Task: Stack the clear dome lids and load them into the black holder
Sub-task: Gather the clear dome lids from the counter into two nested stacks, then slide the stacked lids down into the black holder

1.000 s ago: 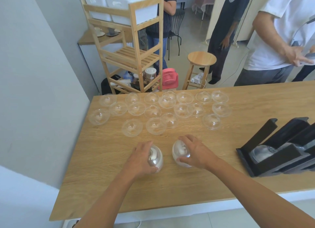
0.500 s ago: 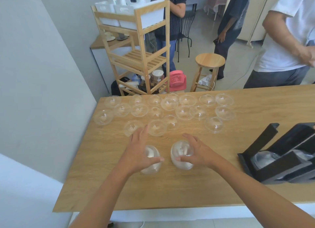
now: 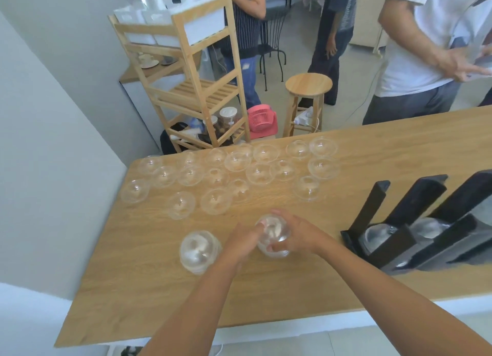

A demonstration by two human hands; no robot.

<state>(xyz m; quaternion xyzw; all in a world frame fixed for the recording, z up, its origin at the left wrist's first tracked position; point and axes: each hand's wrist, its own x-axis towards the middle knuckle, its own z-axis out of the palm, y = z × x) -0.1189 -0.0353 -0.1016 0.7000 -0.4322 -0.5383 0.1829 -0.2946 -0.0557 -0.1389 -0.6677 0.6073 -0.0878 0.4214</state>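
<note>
Figure: stacking under way, holder only part-loaded.
I saw my left hand [image 3: 241,245] and right hand [image 3: 300,237] close together, both clasping one stack [image 3: 273,235]. A second stack [image 3: 198,250] stood free just left. The holder [image 3: 415,238], right, was part-filled. Many lids [image 3: 215,201] lay beyond, unstacked.

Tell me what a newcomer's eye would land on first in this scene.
The left hand and right hand together hold a stack of clear dome lids at the middle of the wooden table. Loose lids lie scattered across its far half, and a second stack stands free just left of the hands. At the right edge sits the black holder, lids already in two slots.
</note>
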